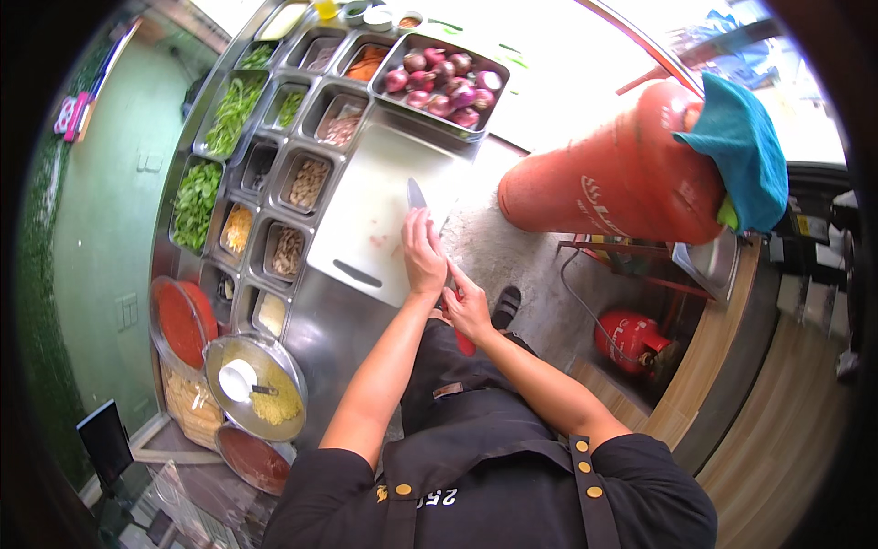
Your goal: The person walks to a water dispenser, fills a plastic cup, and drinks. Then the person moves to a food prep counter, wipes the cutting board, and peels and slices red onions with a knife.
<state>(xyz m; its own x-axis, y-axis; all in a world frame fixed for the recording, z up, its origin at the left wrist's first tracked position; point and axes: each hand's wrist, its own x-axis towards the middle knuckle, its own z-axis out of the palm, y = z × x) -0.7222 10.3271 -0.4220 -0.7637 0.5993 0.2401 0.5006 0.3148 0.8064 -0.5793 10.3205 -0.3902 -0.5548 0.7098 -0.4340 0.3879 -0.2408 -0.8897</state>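
Note:
A kitchen knife (416,193) with a red handle points away from me over the right edge of a white plastic cutting board (370,178). My right hand (468,309) is closed around the red handle. My left hand (423,254) lies flat along the blade, covering its middle, with the fingers towards the tip. Small pinkish scraps lie on the board beside the left hand. Beyond the board is a steel tray of red onions (446,82).
On the left stand steel pans of leafy greens (197,206), sliced mushrooms (287,251) and grated cheese (238,226), and a bowl of red sauce (184,322). A large red gas cylinder (603,171) with a blue cloth (748,151) stands right; a smaller cylinder (627,340) sits below.

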